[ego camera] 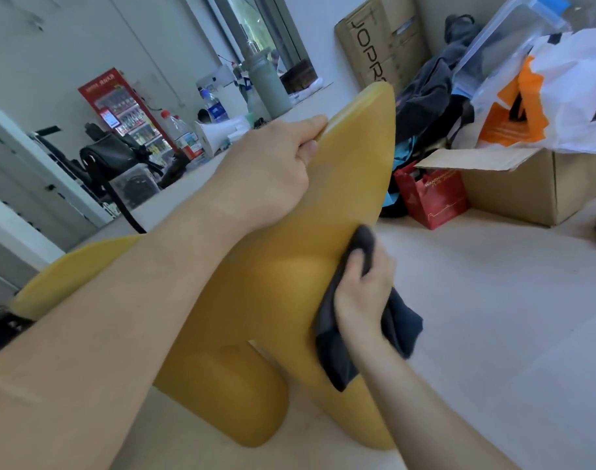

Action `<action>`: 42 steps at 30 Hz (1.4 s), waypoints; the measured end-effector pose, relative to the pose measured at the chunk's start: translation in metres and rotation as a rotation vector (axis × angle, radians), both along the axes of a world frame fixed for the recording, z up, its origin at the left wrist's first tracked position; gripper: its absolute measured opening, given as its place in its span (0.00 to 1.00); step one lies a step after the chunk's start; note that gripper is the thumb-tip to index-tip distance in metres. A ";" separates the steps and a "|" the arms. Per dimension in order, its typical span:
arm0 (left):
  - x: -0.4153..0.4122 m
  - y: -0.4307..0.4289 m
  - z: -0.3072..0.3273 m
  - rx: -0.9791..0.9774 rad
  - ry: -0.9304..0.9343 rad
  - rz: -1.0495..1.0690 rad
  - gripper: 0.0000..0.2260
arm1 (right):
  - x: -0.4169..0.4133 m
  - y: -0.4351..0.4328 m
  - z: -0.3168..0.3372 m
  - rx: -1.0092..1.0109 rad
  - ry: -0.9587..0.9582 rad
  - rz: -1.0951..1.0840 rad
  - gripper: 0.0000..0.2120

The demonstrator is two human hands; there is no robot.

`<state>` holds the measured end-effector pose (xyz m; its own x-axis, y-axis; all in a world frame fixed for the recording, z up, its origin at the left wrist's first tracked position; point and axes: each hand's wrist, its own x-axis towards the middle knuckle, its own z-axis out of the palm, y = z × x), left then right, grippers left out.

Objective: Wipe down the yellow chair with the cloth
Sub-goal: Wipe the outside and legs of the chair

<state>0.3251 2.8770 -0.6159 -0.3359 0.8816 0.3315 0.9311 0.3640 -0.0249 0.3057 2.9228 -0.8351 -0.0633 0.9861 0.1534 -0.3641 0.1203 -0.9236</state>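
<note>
From the head view, the wiping is in mid-stroke. The left hand (269,164) is gripping the chair (283,283) at its top edge, fingers curled over the rim, steadying it. The right hand (361,293) is clutching a dark cloth (401,323) and pressing it against the chair's right edge, about midway down. The next stroke, I'd judge, is calling for firm pressure down that edge toward the leg. The chair is standing on the floor (493,334): smooth, matte, mustard-yellow, with rounded legs. A box (513,184) is sitting beyond it.
</note>
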 end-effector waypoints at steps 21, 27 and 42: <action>-0.006 0.004 0.019 0.091 -0.417 0.013 0.08 | 0.014 -0.036 0.064 0.588 0.110 -0.238 0.13; -0.002 0.019 0.024 0.096 -0.437 -0.077 0.10 | 0.023 0.043 0.094 0.347 0.177 -0.279 0.11; -0.022 -0.034 0.005 -0.125 0.142 0.089 0.16 | 0.043 0.098 0.128 0.166 0.338 -0.146 0.15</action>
<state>0.3029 2.8431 -0.6106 -0.3719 0.8879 0.2706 0.8794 0.4304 -0.2035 0.3485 3.0213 -0.7074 0.1570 0.9412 0.2990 -0.6123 0.3303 -0.7183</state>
